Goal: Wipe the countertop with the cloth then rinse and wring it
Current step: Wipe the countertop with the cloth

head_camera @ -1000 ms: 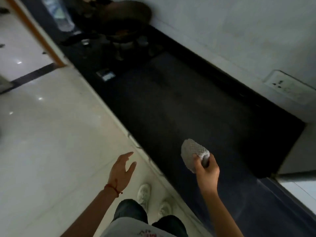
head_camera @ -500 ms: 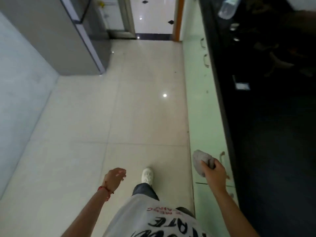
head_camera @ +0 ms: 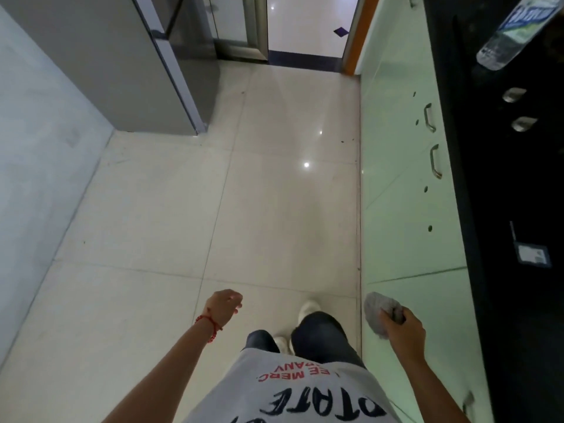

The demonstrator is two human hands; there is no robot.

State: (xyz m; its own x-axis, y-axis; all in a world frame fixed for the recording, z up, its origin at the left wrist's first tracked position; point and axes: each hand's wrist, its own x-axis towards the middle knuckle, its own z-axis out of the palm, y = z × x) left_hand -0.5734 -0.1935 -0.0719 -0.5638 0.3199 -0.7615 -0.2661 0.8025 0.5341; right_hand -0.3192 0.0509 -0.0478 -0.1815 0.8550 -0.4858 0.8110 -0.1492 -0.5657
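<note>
Right hand: fingers curled closed around a bunched grey cloth; the thumb lies across the cloth's near side, and most of the wad bulges out to the left of and beyond the fist. Cloth held in the air in front of the pale green cabinets, off the countertop.

Left hand: holds nothing and touches nothing; fingers loosely curled inward, not a tight fist, fingertips partly hidden under the palm. Red cord bracelet at the wrist. Hand hangs over the floor, well apart from the cloth.

Countertop: dark, along the right edge of the view, above the cabinets. On it: a plastic bottle with a blue label at the far end, two small metal pieces nearer, and a small flat card-like item, detail too dim to read.

Floor: pale glossy tiles. A grey fridge stands at the far left; an open doorway lies straight ahead.

Person: grey printed shirt, dark trousers, white shoes, standing beside the cabinets.
</note>
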